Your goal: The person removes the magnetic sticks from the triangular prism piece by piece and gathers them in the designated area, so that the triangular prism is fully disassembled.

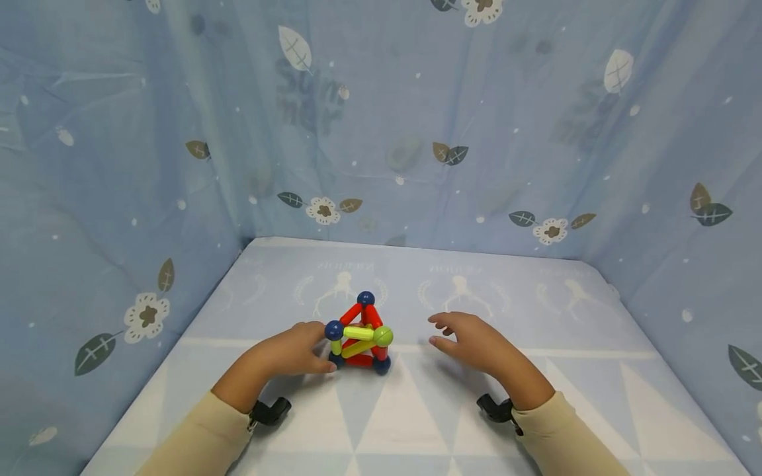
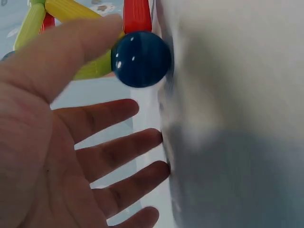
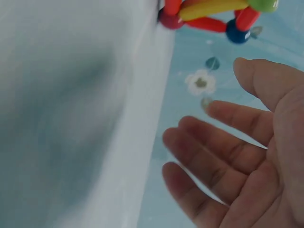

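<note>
A small frame of magnetic rods and balls [image 1: 358, 334] stands on the table, with red, yellow and green rods joined by dark blue balls and one green ball [image 1: 383, 336]. My left hand [image 1: 292, 350] is at its left side, fingers spread and mostly straight. In the left wrist view the thumb lies in front of the rods, close to a dark blue ball [image 2: 141, 59]; whether it touches is unclear. My right hand [image 1: 470, 340] hovers to the right, apart from the frame, its fingers loosely bent around nothing. A dark red ball [image 3: 171, 19] shows in the right wrist view.
The table is covered by a pale cloth [image 1: 411, 423] with triangles and printed deer heads. Blue patterned curtains [image 1: 381, 132] rise behind it and along both sides. Each wrist wears a black camera mount [image 1: 270, 411] under a beige sleeve.
</note>
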### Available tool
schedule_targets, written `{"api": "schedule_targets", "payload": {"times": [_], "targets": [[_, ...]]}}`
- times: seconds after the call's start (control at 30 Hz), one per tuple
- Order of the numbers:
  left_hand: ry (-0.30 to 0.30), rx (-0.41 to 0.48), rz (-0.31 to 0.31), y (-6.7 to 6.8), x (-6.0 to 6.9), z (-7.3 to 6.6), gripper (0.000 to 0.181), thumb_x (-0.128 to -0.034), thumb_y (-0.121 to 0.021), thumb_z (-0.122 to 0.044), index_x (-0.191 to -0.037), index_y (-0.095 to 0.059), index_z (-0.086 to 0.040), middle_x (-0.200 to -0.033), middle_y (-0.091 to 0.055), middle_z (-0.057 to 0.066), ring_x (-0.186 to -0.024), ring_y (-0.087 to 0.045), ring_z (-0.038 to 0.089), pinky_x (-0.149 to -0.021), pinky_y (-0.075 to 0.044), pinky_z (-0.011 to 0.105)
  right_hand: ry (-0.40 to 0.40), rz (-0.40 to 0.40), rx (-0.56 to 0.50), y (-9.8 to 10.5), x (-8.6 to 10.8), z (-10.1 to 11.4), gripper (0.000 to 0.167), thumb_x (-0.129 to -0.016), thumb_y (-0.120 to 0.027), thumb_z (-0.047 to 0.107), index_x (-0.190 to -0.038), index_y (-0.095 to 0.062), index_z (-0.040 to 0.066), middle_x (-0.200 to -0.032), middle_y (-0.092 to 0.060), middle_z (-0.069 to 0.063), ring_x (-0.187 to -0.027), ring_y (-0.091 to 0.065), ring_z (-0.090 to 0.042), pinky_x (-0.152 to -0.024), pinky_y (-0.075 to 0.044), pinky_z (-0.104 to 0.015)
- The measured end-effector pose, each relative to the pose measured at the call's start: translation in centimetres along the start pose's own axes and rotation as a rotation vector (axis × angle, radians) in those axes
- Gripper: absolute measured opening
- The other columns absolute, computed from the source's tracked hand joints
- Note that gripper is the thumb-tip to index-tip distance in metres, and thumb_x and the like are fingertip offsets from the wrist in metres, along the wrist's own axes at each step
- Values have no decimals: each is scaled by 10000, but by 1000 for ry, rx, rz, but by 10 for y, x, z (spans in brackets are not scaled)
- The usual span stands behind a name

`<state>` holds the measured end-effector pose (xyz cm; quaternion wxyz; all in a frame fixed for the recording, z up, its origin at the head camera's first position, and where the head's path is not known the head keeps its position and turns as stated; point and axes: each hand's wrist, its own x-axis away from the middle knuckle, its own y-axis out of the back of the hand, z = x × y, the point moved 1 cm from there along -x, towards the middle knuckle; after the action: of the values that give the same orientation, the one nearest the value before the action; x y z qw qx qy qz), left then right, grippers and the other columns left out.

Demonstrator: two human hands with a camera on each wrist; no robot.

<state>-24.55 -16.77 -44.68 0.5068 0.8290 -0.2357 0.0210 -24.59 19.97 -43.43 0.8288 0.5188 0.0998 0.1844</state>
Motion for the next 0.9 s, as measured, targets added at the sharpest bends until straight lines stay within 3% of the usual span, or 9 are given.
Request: {"api": "schedule_targets", "payload": {"times": [0.1, 0.2, 0.37, 0.57, 0.77, 0.9], "targets": [[14, 33, -23, -3, -3, -1, 574, -792, -920, -406, -1201, -638, -119, -1115, -646, 16, -1003, -571, 212, -953, -541, 506, 47, -15, -62, -2, -7, 18, 439, -1016, -696, 344, -1412, -639, 163, -1290, -710, -55, -1127, -685, -182, -981, -550, -475], [13, 74, -49, -6, -4, 0, 558, -787, -933, -356, -1211, -648, -132, -1100, -642, -5, -996, -568, 202, -964, -534, 495, 99, -39, -124, -2, -11, 34, 415, -1008, -709, 346, -1386, -647, 186, -1261, -716, -40, -1100, -690, -162, -971, -559, -457], [-64, 137, -94, -11, -6, 4, 515, -805, -925, -292, -1227, -665, -155, -1132, -666, -50, -1033, -586, 168, -1031, -507, 506, 138, -83, -206, -4, -16, 53, 434, -980, -749, 374, -1378, -638, 243, -1236, -703, 36, -1081, -681, -130, -955, -569, -426], [-139, 166, -80, -17, -6, 8, 380, -831, -903, -246, -1151, -711, -176, -1069, -707, -85, -990, -628, 130, -965, -537, 478, 209, -47, -304, -14, -18, 69, 523, -913, -835, 349, -1375, -625, 222, -1289, -660, 6, -1102, -669, -197, -955, -576, -455], [-146, 177, -59, -17, -4, 6, 440, -836, -899, -199, -1227, -701, -155, -1081, -727, -62, -986, -655, 128, -940, -559, 448, 286, -103, -273, -23, -19, 83, 435, -872, -881, 256, -1248, -665, 215, -1185, -620, 88, -1015, -650, -99, -893, -593, -376], [-147, 177, -54, -16, -5, 6, 470, -838, -899, -196, -1257, -689, -174, -1108, -722, -60, -993, -649, 140, -962, -554, 459, 285, -147, -236, -26, -17, 86, 402, -867, -886, 236, -1201, -667, 194, -1138, -596, 75, -988, -650, -80, -862, -604, -331]]}}
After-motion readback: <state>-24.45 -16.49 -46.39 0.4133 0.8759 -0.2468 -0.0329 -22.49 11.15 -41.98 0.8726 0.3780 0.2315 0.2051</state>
